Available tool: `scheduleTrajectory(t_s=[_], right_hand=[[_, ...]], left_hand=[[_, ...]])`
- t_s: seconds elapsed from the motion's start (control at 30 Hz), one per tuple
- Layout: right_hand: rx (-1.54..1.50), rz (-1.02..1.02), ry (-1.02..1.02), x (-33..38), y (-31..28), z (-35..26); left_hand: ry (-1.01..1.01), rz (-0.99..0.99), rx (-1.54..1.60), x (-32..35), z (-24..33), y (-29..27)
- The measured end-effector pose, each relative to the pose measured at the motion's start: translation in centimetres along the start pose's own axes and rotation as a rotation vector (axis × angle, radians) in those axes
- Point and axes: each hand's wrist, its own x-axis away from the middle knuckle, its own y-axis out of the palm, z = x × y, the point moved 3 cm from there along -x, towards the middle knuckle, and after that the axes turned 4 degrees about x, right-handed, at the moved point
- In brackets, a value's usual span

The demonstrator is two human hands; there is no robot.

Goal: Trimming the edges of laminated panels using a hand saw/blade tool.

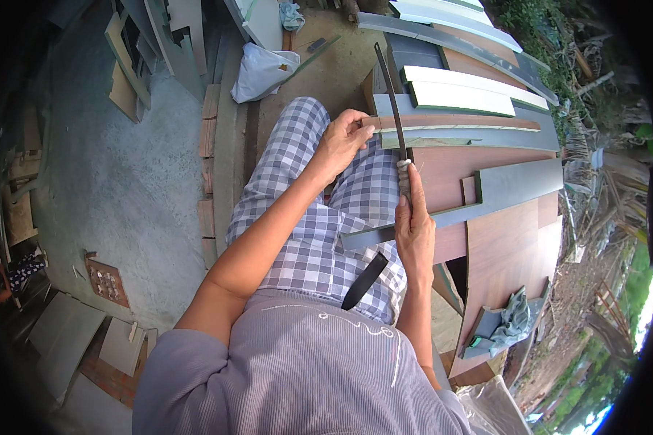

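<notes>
Your right hand (414, 221) grips the stiff long knife (389, 94) by its wrapped handle; left hand (341, 141) pinches the thin, light strip (457, 122)

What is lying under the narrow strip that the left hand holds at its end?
Under the narrow strip lie stacked boards: a grey board and brown wood-look panels. The left hand pinches its end; the right hand holds a long dark blade across it. What supports the stack is hidden.

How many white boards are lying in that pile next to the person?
4 that I can tell: two white boards side by side above the long blade, and two more at the pile's far end. Others may be hidden underneath.
</notes>
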Motion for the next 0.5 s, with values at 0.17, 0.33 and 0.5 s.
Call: scheduleTrajectory(t_s=[0.17, 0.33, 0.5], right_hand=[[0.010, -0.029, 0.014, 0.1, 0.4, 0.1], [0.004, 0.001, -0.038, 0.0, 0.1, 0.0], [-0.054, 0.023, -0.169, -0.3, 1.0, -0.6]], left_hand=[[-0.029, -0.002, -0.076, 0.3, 0.2, -0.1], [-0.232, 0.035, -0.007, -0.4, -0.1, 0.9], [-0.214, 0.044, -0.012, -0.4, -0.2, -1.6]])
